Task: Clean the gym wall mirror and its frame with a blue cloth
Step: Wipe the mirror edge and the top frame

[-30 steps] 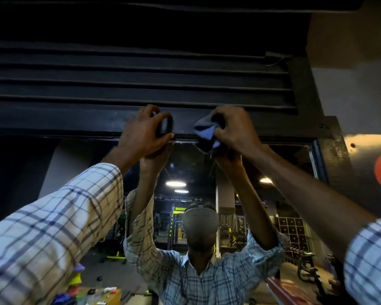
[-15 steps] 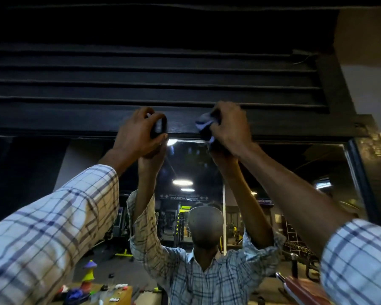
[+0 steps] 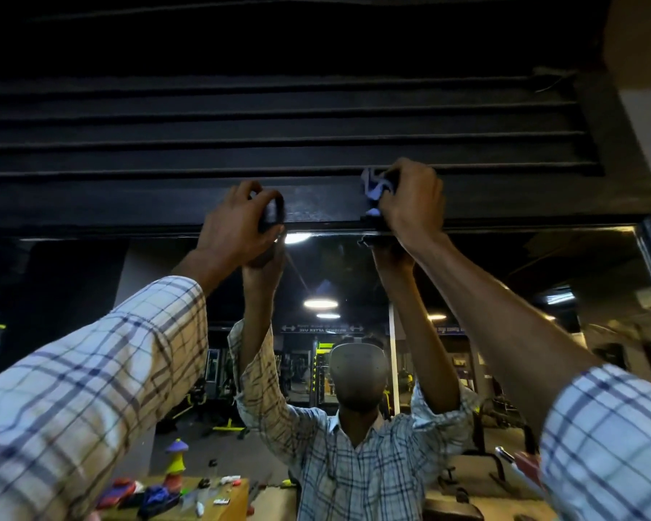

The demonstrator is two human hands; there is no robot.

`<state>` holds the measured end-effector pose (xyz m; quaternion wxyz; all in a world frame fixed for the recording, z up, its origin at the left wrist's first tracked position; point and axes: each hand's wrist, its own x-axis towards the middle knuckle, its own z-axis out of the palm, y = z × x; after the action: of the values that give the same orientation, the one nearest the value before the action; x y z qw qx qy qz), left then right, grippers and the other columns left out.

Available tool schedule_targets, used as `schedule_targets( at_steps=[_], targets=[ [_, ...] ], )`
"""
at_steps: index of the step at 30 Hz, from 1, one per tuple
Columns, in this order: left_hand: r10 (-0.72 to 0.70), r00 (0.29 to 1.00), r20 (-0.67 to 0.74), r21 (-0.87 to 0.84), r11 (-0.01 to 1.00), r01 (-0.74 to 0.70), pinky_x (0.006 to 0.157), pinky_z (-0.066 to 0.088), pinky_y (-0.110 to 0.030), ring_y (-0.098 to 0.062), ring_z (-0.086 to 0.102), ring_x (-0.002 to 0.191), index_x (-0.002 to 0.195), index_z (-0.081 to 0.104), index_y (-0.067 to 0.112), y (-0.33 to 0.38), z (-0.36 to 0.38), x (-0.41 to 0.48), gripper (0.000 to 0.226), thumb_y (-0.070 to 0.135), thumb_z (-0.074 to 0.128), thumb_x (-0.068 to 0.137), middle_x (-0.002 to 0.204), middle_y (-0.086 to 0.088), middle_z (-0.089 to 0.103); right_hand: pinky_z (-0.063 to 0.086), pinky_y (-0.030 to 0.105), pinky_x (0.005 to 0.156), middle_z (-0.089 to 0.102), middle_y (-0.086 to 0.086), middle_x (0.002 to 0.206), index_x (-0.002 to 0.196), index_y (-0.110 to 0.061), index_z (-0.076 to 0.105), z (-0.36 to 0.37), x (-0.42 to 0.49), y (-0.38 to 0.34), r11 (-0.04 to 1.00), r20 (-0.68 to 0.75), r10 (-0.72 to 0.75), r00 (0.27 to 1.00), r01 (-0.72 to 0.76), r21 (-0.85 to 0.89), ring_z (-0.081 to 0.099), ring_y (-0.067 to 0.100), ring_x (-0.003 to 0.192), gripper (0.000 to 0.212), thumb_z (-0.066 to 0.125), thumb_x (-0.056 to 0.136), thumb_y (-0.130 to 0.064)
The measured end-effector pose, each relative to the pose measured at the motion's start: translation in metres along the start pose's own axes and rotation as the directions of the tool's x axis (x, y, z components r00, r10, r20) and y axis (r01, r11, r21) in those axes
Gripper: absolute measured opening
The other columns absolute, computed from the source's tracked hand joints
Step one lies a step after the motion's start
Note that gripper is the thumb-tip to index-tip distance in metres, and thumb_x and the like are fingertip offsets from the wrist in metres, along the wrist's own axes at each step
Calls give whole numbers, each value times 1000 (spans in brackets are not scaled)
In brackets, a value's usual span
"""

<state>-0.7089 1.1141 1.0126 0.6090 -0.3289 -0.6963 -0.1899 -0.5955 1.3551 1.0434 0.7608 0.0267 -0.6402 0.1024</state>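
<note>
A: Since a moment ago our right grip has slid up and rightward along the frame, away from the left.
B: Agreed. We see the mirror below, with that black frame bar over its top edge. Loose clutter lies on the reflected tabletop.
A: Our right grip bunches the blue cloth against the bar.
B: Our left grip is curled round a small dark object; we cannot tell what.

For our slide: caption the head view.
Right hand presses blue cloth to mirror frame; left hand grips something dark.
</note>
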Motion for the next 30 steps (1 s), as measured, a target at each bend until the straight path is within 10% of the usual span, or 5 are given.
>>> schedule_targets(
  at_steps=[4,9,14,18,30],
  targets=[
    [-6,1000,8,16,1000,6,100,50,-53,-36,45,131,148,49,22,-23,-7,-6,63,34,75,92,146,-15,43,53,32,76,72,7,97,100,-12,71,19,-17,-26,990,106,-123,987,114,83,68,22,89,29,70,82,-35],
    [3,1000,16,39,999,-4,101,51,-53,-36,46,131,149,47,23,-49,-13,-12,64,34,74,92,147,-14,42,51,24,79,69,6,112,113,-9,67,32,-11,-33,996,-40,21,999,-18,87,66,17,99,25,75,89,-11],
    [45,999,-17,65,997,-44,98,52,-56,-37,47,129,147,48,22,-77,-18,-21,60,32,73,93,145,-16,44,53,27,76,74,3,96,100,-14,75,56,-10,-54,987,195,-154,969,142,74,69,17,88,21,78,79,-15],
    [62,998,-30,90,994,-59,98,51,-50,-34,47,128,148,47,21,-103,-18,-29,63,34,74,93,144,-15,45,55,31,78,71,5,99,103,-11,73,72,-9,-61,995,-30,-70,997,72,64,66,17,89,23,79,82,-15],
    [99,993,-61,61,994,-95,98,48,-42,-30,48,127,144,52,23,-159,-27,-25,56,41,70,95,142,-12,47,59,40,82,75,6,94,98,-15,77,121,-21,-125,985,105,-163,981,156,75,71,22,89,22,77,76,-16]
  ],
)
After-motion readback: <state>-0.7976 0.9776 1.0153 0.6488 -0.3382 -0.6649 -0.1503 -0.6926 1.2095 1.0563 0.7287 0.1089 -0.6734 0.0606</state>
